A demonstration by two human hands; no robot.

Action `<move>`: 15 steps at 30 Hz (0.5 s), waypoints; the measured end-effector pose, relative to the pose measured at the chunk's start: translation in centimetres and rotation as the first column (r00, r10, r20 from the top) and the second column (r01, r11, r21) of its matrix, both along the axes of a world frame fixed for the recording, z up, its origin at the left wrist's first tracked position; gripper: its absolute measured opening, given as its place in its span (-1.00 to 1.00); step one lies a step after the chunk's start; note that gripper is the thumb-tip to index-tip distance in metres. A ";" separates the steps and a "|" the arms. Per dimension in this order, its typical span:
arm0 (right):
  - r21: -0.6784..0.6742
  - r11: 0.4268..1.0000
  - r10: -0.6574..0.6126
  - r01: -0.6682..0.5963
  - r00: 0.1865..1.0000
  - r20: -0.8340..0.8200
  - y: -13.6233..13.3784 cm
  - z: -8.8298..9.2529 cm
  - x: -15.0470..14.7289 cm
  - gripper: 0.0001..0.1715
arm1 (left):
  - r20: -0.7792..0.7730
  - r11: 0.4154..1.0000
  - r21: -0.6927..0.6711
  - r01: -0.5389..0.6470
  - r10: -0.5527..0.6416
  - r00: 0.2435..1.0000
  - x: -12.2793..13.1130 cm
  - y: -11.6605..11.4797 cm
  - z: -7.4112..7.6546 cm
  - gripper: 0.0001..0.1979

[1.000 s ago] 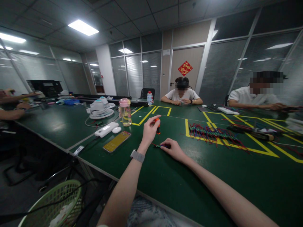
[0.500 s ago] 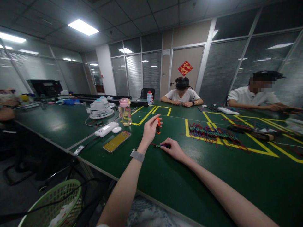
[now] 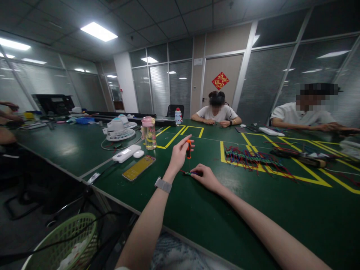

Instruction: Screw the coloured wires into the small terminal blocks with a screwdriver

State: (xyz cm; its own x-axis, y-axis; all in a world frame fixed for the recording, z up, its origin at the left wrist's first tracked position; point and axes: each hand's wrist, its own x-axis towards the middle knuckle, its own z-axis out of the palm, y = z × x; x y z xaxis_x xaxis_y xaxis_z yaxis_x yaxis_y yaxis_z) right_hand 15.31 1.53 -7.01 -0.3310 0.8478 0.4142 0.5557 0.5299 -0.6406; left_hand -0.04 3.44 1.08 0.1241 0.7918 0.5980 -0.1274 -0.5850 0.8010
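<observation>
My left hand [image 3: 178,156] is closed round the orange handle of a small screwdriver [image 3: 188,148], held upright with its tip down on a small green circuit board [image 3: 189,173]. A grey watch sits on that wrist. My right hand [image 3: 206,176] lies on the green table [image 3: 197,217] and pinches the board's right end, holding it flat. Thin red wires lead off the board.
A yellow phone [image 3: 138,167], white remote [image 3: 126,153], pink-capped bottle [image 3: 148,133] and white fan [image 3: 117,131] lie left. A pile of boards with red wires [image 3: 253,159] sits in a yellow-taped box. Two people sit across; a green basket [image 3: 63,242] stands below left.
My left fingers have shifted a little on the screwdriver handle, as if turning it. The right hand and the board have stayed put.
</observation>
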 end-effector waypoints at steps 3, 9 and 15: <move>0.001 1.000 -0.001 0.001 1.000 0.003 0.0 0.0 0.0 -0.83 | -0.055 0.999 0.032 -0.038 0.040 0.998 0.1 -0.3 0.0 -0.66; 0.021 1.000 -0.002 0.002 1.000 0.012 0.2 -0.2 0.1 -0.83 | -0.053 0.994 0.076 -0.078 0.082 0.995 0.0 -0.4 0.1 -0.69; 0.021 1.000 -0.002 0.002 1.000 0.010 0.2 -0.3 0.1 -0.83 | -0.056 0.995 0.060 -0.077 0.080 0.995 0.1 -0.3 0.0 -0.68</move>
